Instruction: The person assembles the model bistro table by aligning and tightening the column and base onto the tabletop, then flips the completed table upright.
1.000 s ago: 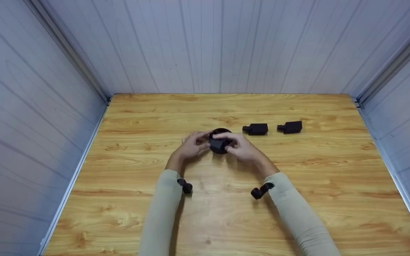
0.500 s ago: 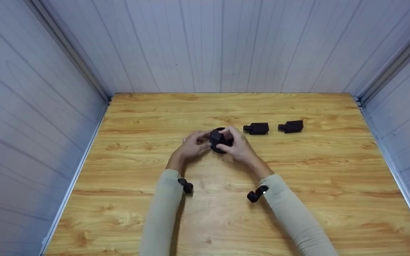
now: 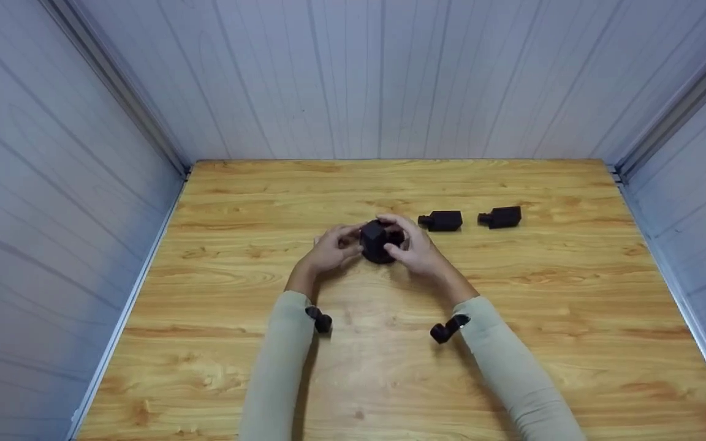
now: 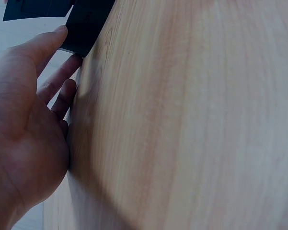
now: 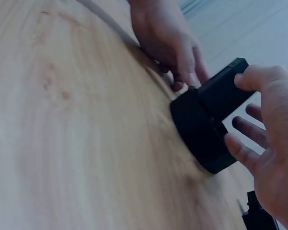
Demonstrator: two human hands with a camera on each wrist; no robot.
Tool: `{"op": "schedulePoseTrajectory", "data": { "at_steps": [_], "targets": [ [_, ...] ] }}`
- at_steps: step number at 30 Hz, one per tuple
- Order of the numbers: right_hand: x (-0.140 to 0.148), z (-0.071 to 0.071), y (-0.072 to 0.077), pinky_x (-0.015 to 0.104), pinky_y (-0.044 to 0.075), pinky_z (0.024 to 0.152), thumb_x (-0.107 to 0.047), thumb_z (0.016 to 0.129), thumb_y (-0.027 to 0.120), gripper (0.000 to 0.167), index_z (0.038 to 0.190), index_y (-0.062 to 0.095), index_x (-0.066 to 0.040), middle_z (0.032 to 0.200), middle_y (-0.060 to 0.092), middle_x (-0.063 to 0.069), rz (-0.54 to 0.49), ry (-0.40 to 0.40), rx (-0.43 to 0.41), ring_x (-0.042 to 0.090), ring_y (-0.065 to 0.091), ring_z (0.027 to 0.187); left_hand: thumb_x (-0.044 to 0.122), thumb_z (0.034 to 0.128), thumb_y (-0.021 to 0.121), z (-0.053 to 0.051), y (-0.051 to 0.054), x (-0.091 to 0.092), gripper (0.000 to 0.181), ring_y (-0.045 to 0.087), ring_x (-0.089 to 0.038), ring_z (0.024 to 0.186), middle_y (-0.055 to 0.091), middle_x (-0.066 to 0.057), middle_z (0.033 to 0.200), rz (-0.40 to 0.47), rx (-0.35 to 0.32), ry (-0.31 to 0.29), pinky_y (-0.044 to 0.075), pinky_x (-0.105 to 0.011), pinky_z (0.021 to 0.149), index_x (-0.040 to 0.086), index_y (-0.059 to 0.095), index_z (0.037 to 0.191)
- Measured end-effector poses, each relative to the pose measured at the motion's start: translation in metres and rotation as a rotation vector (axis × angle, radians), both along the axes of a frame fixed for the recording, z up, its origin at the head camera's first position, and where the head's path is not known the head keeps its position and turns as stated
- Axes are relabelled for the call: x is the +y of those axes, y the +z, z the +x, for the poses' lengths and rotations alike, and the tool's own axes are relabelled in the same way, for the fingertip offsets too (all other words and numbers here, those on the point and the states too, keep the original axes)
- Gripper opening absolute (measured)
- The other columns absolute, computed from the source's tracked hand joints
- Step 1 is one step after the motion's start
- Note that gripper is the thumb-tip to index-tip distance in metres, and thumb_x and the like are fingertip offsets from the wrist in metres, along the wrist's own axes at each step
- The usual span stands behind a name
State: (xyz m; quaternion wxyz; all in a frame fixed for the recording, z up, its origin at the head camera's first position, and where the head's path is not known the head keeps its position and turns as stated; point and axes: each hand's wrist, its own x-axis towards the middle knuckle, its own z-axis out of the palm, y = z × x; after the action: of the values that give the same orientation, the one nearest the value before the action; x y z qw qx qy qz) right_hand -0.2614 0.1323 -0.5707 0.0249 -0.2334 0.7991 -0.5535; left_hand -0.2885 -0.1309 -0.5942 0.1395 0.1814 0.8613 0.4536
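Note:
A round black base (image 3: pixel 379 258) stands on the wooden table, with a black rectangular block (image 3: pixel 372 233) rising from it. My left hand (image 3: pixel 328 250) holds the base's left side between thumb and fingers; in the left wrist view its thumb (image 4: pixel 60 34) lies against the black wall. On the other side my right hand (image 3: pixel 417 248) is spread loosely around the block. In the right wrist view one fingertip (image 5: pixel 242 80) touches the block (image 5: pixel 225 91) near its top, while another digit is beside the base (image 5: pixel 201 132). How the block joins the base is hidden.
Two black bottle-shaped pieces, a nearer one (image 3: pixel 444 221) and a farther one (image 3: pixel 502 217), lie right of the hands with their narrow necks pointing left. Pale panel walls (image 3: pixel 353 79) border the wooden table (image 3: pixel 236 202) at the back and sides.
Half a second ago the right thumb and finger pinched the block; now they are spread wider, with the thumb farther right. The block appears turned. The left hand has stayed at the base.

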Motion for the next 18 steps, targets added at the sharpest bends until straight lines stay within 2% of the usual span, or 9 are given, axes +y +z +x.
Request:
{"op": "schedulePoseTrajectory", "data": {
  "at_steps": [4, 6, 8, 12, 16, 18],
  "targets": [
    [0.002, -0.002, 0.004, 0.042, 0.057, 0.105, 0.001, 0.108, 0.067, 0.053, 0.16, 0.062, -0.009, 0.159, 0.066, 0.022, 0.011, 0.052, -0.049, 0.042, 0.063, 0.145, 0.027, 0.1092, 0.074, -0.004, -0.009, -0.002, 0.058, 0.056, -0.041, 0.148, 0.063, -0.017, 0.16, 0.026, 0.006, 0.003, 0.014, -0.063, 0.128, 0.022, 0.059, 0.165],
    [0.002, -0.002, 0.004, 0.051, 0.054, 0.116, -0.001, 0.11, 0.065, 0.05, 0.159, 0.064, -0.011, 0.164, 0.063, 0.02, 0.019, 0.074, -0.067, 0.04, 0.059, 0.152, 0.029, 0.1084, 0.075, -0.007, -0.015, -0.003, 0.058, 0.056, -0.039, 0.149, 0.064, -0.015, 0.16, 0.042, 0.009, 0.008, 0.014, -0.061, 0.127, 0.025, 0.06, 0.165],
    [0.001, -0.002, 0.005, 0.057, 0.05, 0.125, -0.002, 0.111, 0.064, 0.047, 0.157, 0.066, -0.012, 0.166, 0.062, 0.019, 0.021, 0.086, -0.087, 0.039, 0.058, 0.154, 0.03, 0.1086, 0.075, -0.008, -0.015, -0.004, 0.058, 0.055, -0.04, 0.15, 0.063, -0.015, 0.161, 0.036, 0.004, 0.005, 0.014, -0.063, 0.127, 0.027, 0.06, 0.165],
    [-0.002, -0.002, 0.005, 0.061, 0.049, 0.126, -0.001, 0.11, 0.066, 0.043, 0.152, 0.069, -0.009, 0.162, 0.064, 0.023, 0.003, 0.071, -0.102, 0.043, 0.063, 0.147, 0.036, 0.1092, 0.075, -0.012, -0.023, -0.006, 0.058, 0.057, -0.038, 0.148, 0.065, -0.012, 0.158, 0.052, 0.014, -0.008, 0.013, -0.067, 0.129, 0.032, 0.06, 0.165],
    [-0.006, -0.002, 0.002, 0.061, 0.051, 0.122, 0.001, 0.105, 0.074, 0.039, 0.143, 0.068, 0.0, 0.149, 0.069, 0.029, -0.011, 0.004, -0.068, 0.047, 0.068, 0.137, 0.031, 0.1118, 0.072, -0.006, -0.014, -0.005, 0.057, 0.058, -0.038, 0.149, 0.063, -0.013, 0.16, 0.057, -0.019, -0.008, 0.0, -0.072, 0.136, 0.027, 0.057, 0.167],
    [-0.008, -0.002, 0.0, 0.059, 0.05, 0.121, -0.001, 0.102, 0.079, 0.039, 0.139, 0.065, 0.001, 0.141, 0.07, 0.029, 0.001, -0.038, -0.044, 0.046, 0.068, 0.134, 0.026, 0.1129, 0.07, -0.001, -0.003, -0.003, 0.058, 0.059, -0.039, 0.149, 0.062, -0.015, 0.16, 0.037, -0.031, -0.008, -0.004, -0.075, 0.137, 0.023, 0.055, 0.169]
  ]
}}
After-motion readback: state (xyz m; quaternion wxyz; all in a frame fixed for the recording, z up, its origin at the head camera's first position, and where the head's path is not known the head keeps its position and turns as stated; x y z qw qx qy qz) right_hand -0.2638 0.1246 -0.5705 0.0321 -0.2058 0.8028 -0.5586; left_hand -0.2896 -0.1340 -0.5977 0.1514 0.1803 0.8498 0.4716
